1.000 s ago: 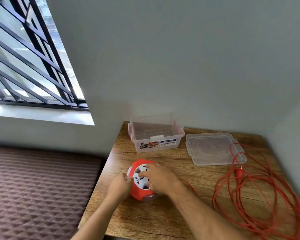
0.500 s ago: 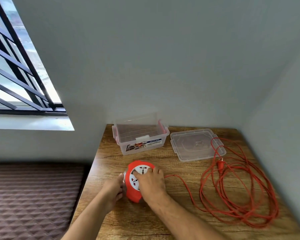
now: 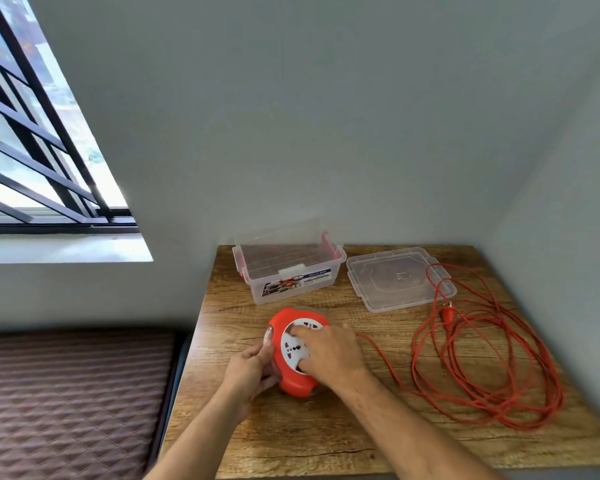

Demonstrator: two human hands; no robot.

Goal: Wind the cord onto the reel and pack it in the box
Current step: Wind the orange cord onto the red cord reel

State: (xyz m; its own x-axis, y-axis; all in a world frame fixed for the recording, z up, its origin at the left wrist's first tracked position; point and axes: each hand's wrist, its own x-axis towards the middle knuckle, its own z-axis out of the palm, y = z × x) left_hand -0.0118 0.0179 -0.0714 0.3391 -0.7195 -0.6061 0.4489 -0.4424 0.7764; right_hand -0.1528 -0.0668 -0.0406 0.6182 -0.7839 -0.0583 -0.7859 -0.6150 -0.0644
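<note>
1. Reel [image 3: 293,355] – red w/ a white socket face – sits near the left-front part of the table [image 3: 326,441], tipped a bit toward the person.
2. Left hand [image 3: 252,372] cups the reel's left edge, fingers curled round the clear rim.
3. Right hand [image 3: 329,353] lies over the white face, fingers bent & pressed on it; can't tell if it pinches a knob or just presses.
4. Cord [image 3: 485,368] runs from under the right hand across the wood to a big loose heap on the right side – most of it not on the reel.
5. Plug [image 3: 448,315] lies in the heap, just beside the lid [image 3: 395,277].
6. Box [image 3: 288,268] stands open at the back by the wall, behind the reel; lid flat just right of it, one cord loop over its right edge.
7. Window [image 3: 32,140] w/ dark bars far left.
</note>
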